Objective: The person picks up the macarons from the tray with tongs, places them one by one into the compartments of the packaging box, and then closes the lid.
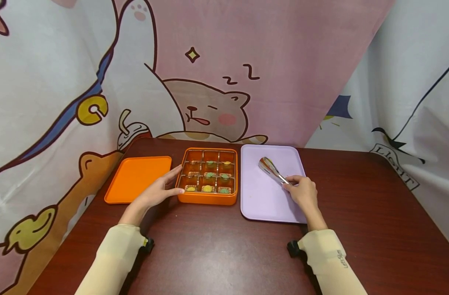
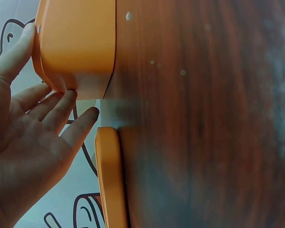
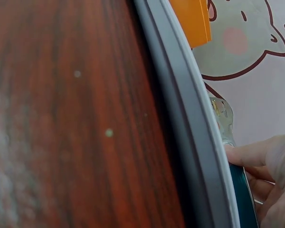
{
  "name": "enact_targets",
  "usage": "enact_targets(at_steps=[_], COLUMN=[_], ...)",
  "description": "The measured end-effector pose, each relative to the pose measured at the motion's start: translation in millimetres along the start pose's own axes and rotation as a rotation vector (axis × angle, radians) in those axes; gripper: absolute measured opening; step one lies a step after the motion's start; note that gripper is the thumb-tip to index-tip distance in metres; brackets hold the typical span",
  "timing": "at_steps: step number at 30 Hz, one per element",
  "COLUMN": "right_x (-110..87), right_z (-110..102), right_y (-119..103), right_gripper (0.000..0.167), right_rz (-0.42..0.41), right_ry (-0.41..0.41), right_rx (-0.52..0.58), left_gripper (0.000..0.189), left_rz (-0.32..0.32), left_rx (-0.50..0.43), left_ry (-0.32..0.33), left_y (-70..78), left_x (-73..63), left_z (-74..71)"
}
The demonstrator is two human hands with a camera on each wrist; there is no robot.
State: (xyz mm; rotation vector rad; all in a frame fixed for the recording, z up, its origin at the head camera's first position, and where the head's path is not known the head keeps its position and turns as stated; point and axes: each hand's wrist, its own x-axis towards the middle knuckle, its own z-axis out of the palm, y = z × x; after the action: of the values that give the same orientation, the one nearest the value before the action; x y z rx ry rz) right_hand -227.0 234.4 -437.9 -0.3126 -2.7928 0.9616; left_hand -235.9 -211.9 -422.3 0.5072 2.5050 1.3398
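Observation:
An orange box [image 1: 208, 199] with a clear divided insert stands in the middle of the table, small yellow and green pieces in several compartments. My left hand [image 1: 158, 192] touches the box's left side, its fingers extended along the wall and its thumb at the front left corner. In the left wrist view, this hand [image 2: 42, 128] spreads beside the orange wall. My right hand [image 1: 303, 191] holds shiny metal tongs [image 1: 271, 167] over the right part of a lilac tray [image 1: 257, 205]. In the right wrist view, thumb and fingers pinch the tongs [image 3: 222, 116], showing a teal strip along the handle.
A flat orange lid [image 1: 139, 176] lies left of the box on the dark wooden table [image 1: 217, 254]. The lilac tray sits close to the box's right side. Behind the table hangs a printed cloth [image 1: 283, 82] with cartoon animals.

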Motion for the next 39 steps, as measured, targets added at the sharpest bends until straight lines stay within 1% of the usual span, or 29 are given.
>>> enact_targets(at_steps=[4, 8, 13, 18, 21, 26, 30, 39], right_x=[-0.2, -0.5, -0.5, -1.7, -3.3, -6.2, -7.3, -9.1], right_z=[0.4, 0.0, -1.4, -2.4, -2.7, -2.5, -2.2, -4.3], right_y=[-0.4, -0.7, -0.1, -1.0, -4.1, -10.3, -14.7, -28.4], right_gripper=[0.028, 0.027, 0.026, 0.027, 0.027, 0.026, 0.025, 0.022], right_rz=[0.021, 0.023, 0.01, -0.006, -0.024, -0.058, -0.065, -0.086], right_ry=[0.012, 0.022, 0.001, -0.034, -0.038, -0.033, -0.034, -0.07], right_rx=[0.011, 0.018, 0.035, 0.087, 0.101, 0.086, 0.096, 0.207], left_gripper=[0.082, 0.082, 0.082, 0.082, 0.081, 0.08, 0.08, 0.081], left_rz=[-0.007, -0.01, -0.005, 0.004, 0.014, 0.021, 0.029, 0.027], left_rx=[0.005, 0.002, 0.002, 0.0, 0.003, 0.011, 0.015, 0.014], left_ry=[0.002, 0.006, 0.003, 0.002, 0.001, -0.002, -0.004, -0.002], left_y=[-0.4, -0.7, -0.2, -1.3, -1.6, -2.0, -1.6, -2.3], left_x=[-0.8, -1.0, -1.1, -0.8, -0.4, -0.1, -0.4, -0.4], left_z=[-0.3, -0.4, 0.1, 0.1, -0.6, -0.8, -0.5, -1.7])
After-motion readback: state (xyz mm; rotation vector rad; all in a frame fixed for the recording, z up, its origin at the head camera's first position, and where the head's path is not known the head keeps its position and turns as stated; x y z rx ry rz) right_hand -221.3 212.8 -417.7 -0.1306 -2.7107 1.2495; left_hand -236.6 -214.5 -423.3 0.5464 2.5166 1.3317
